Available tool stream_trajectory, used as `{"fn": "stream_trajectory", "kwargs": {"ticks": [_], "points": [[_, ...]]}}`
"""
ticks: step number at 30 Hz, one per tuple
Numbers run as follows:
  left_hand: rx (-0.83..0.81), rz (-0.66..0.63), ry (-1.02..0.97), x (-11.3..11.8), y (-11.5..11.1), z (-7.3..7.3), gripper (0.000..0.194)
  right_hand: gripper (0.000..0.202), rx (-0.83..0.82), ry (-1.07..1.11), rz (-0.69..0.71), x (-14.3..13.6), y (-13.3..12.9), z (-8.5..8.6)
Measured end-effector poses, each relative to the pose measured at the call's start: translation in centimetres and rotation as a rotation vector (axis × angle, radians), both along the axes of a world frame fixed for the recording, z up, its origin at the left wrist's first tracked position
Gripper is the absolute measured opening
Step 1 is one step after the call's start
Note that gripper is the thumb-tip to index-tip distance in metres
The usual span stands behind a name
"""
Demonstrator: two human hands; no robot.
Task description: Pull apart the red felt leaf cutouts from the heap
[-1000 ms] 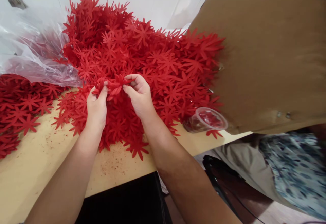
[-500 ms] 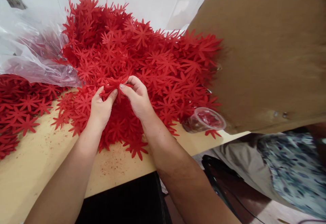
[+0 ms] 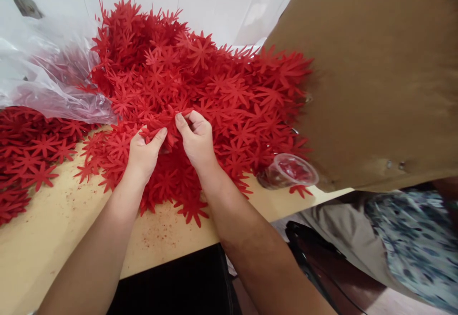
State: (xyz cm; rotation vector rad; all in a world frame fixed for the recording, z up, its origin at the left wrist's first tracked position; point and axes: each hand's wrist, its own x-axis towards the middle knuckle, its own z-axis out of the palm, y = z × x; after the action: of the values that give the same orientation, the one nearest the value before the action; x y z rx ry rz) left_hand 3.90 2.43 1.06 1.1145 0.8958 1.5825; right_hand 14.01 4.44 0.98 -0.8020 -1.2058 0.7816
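Two hands are in work at the centre of the frame. The left hand [image 3: 146,152] is closed, thumb over fingers, on red flowers [image 3: 171,125]; the right hand [image 3: 196,138] pinches a petal there between thumb and forefinger. The exact number held cannot be told. The two-sided grip appears chosen to steady thin, floppy pieces.

Two heaps are noted: one large pile [image 3: 200,83] at centre, judged so placed for easy reach, and one smaller pile [image 3: 34,152] at left. Their flowers overlap too closely to count. One plastic bag [image 3: 67,86] lies at upper left, one clear cup [image 3: 291,171] right of centre, with one stray flower [image 3: 301,190] just beside it on the desk [image 3: 82,219]. One brown board [image 3: 368,76], upper right, seemingly bounds the large pile.
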Motion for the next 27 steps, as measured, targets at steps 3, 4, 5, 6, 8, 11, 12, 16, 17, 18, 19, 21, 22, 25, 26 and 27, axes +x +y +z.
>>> {"fn": "stream_trajectory", "kwargs": {"ticks": [3,4,5,6,8,11,12,16,17,18,19,21,22,25,26,27], "points": [[0.012,0.042,0.019,-0.1,0.2,-0.2,0.021,0.026,0.024,0.022,-0.104,0.3,0.5,-0.4],[0.004,0.046,0.016,-0.1,0.2,-0.2,0.021,0.025,0.011,0.048,-0.137,0.6,0.9,-0.6],[-0.017,0.041,0.009,-0.1,0.3,-0.3,0.022,0.025,-0.01,0.078,-0.168,1.0,1.3,-0.9],[-0.046,0.033,0.0,-0.1,0.3,-0.4,0.023,0.024,-0.034,0.106,-0.193,1.4,1.7,-1.1],[-0.088,0.033,-0.025,-0.2,0.4,-0.5,0.023,0.026,-0.066,0.132,-0.212,1.9,2.3,-1.5],[-0.06,0.069,-0.056,-0.1,0.3,-0.4,0.022,0.039,-0.012,0.079,-0.168,1.9,2.0,-1.2],[-0.049,0.075,-0.058,-0.1,0.3,-0.3,0.022,0.04,0.023,0.04,-0.144,1.7,1.7,-0.9],[-0.041,0.046,-0.039,0.0,0.1,0.0,0.025,0.035,0.07,-0.118,-0.018,0.9,0.1,0.1],[-0.037,0.039,-0.039,0.0,0.1,0.0,0.026,0.034,0.042,-0.141,0.027,0.8,-0.1,0.2],[-0.038,0.035,-0.042,-0.1,0.1,0.0,0.027,0.034,0.007,-0.161,0.063,0.7,-0.2,0.2],[-0.047,0.031,-0.046,-0.1,0.1,0.0,0.028,0.035,-0.023,-0.177,0.083,0.6,-0.1,0.1],[-0.075,0.009,-0.056,-0.2,0.1,-0.1,0.029,0.037,-0.044,-0.191,0.056,0.6,0.1,0.0],[-0.082,-0.011,-0.048,-0.1,0.1,-0.1,0.029,0.038,-0.038,-0.192,0.027,0.6,0.1,-0.1],[-0.046,-0.071,0.016,0.0,-0.3,0.1,0.027,0.042,-0.012,-0.172,-0.029,0.6,0.1,0.0],[-0.027,-0.075,0.034,0.1,-0.4,0.2,0.026,0.044,-0.009,-0.171,-0.044,0.6,0.0,0.1],[-0.012,-0.072,0.039,0.1,-0.5,0.2,0.026,0.044,-0.004,-0.17,-0.059,0.6,-0.1,0.1]]}}
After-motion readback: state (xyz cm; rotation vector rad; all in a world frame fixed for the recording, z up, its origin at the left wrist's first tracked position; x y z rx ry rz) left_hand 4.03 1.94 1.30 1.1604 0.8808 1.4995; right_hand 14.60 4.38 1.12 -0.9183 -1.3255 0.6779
